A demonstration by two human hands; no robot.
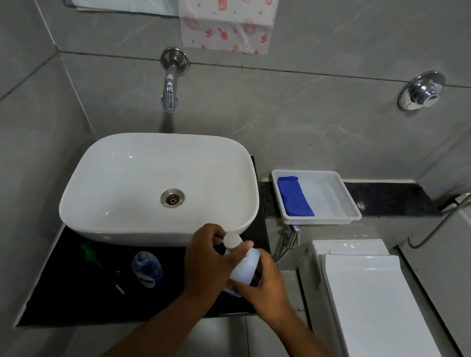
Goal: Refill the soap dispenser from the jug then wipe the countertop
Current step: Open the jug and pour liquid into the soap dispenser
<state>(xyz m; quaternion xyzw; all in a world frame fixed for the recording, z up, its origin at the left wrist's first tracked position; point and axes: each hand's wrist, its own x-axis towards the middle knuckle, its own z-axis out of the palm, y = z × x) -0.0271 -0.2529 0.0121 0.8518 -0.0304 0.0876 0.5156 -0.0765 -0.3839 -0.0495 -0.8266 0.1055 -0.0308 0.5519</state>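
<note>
A white jug [244,265] stands on the black countertop [72,286] in front of the basin, at the right. My right hand [266,289] grips its body. My left hand [206,260] has its fingers curled round the white cap [232,240] on top. A clear soap dispenser bottle [147,268] with blue liquid stands open to the left of the jug. Its green pump head [90,254] lies on the countertop further left, its tube pointing right.
A white basin [128,171] fills the back of the countertop under a wall tap [170,93]. A white tray [341,200] with a blue cloth [292,197] sits on a ledge at the right. A toilet [372,311] stands below it.
</note>
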